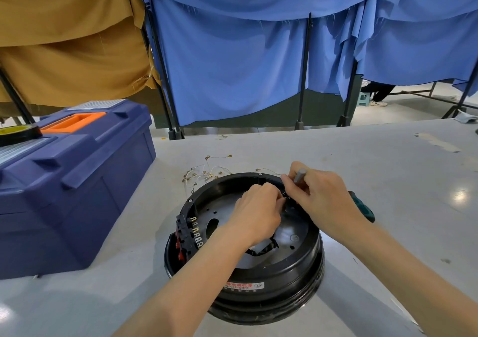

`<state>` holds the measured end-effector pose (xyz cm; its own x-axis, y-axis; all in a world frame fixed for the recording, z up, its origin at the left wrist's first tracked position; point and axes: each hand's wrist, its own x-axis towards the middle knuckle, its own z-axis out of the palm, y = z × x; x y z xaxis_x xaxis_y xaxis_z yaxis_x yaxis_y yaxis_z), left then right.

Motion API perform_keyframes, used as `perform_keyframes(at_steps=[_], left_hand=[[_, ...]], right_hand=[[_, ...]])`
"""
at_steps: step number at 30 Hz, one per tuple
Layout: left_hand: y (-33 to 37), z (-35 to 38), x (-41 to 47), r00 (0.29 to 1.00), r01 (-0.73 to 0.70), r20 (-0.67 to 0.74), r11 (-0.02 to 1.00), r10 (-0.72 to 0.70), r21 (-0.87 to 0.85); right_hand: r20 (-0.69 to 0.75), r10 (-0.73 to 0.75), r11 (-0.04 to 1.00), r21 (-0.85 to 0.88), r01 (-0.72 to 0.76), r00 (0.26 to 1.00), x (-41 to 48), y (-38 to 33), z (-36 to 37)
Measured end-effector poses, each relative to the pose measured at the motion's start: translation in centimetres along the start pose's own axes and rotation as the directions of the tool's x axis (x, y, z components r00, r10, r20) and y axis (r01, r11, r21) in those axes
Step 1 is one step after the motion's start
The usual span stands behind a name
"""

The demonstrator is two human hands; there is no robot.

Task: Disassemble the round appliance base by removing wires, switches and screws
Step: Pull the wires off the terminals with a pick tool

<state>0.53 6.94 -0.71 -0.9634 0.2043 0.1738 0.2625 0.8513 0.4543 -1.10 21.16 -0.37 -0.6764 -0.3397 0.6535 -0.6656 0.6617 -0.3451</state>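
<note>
A round black appliance base lies open side up on the grey table. A block of switches with red buttons and brass terminals sits on its left wall. My left hand reaches inside, fingers curled and pinching a small black part at the right inner wall. My right hand grips a grey tool against the rim beside it; what looks like its green handle sticks out behind the hand. A dark taped wire bundle lies on the base floor.
Several loose white wires with brass terminals lie on the table behind the base. A blue toolbox with an orange handle stands at the left, a tape roll on its lid. Blue and tan cloth screens hang behind the table.
</note>
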Motion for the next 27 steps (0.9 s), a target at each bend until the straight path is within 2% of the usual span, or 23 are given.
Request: perform_keyframes(at_steps=[4, 9, 16, 20, 27], left_hand=[[-0.1, 0.0, 0.1, 1.0, 0.009, 0.015, 1.0, -0.009, 0.003], [0.0, 0.1, 0.2, 1.0, 0.016, 0.008, 1.0, -0.016, 0.005], [0.1, 0.1, 0.2, 1.0, 0.006, 0.009, 1.0, -0.006, 0.019], [-0.1, -0.1, 0.1, 1.0, 0.024, 0.003, 0.999, -0.024, 0.027], [-0.2, -0.1, -0.2, 0.999, 0.03, 0.014, 1.0, -0.03, 0.009]], right_hand=[[0.033, 0.024, 0.998, -0.066, -0.022, 0.999, 0.6, -0.2, 0.4], [0.005, 0.162, 0.983, 0.082, -0.162, 0.987, 0.7, 0.0, 0.4], [-0.019, 0.218, 0.96, 0.184, -0.211, 0.976, 0.7, 0.0, 0.4], [0.011, 0.319, 0.877, 0.376, -0.299, 0.948, 0.5, 0.8, 0.5], [-0.082, 0.344, 0.861, 0.426, -0.279, 0.935, 0.0, 0.9, 1.0]])
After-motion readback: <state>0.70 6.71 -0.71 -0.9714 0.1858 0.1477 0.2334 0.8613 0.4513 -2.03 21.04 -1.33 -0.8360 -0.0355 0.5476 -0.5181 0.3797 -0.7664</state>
